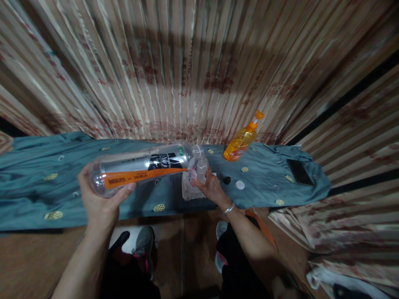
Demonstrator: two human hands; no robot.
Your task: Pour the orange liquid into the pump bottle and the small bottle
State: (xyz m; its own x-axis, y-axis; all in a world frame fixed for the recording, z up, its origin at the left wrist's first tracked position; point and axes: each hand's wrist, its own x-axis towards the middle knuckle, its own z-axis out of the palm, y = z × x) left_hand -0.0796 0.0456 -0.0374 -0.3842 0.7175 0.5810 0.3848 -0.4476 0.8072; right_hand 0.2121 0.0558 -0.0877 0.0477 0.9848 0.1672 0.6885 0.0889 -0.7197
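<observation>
Pouring, I reckon: L hand (101,199) fingers clamped on big bottle (141,167), R hand (212,189) ditto on small bottle (203,165), 3 o'clock; next prob. needs steady tilt.

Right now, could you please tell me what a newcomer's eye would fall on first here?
Probably the large bottle with the silver-and-orange label, tipped almost level in the left hand, its neck at the small clear bottle in the right hand. Next comes the orange pump bottle on the teal cloth, near the curtain, to the right of both hands.
</observation>
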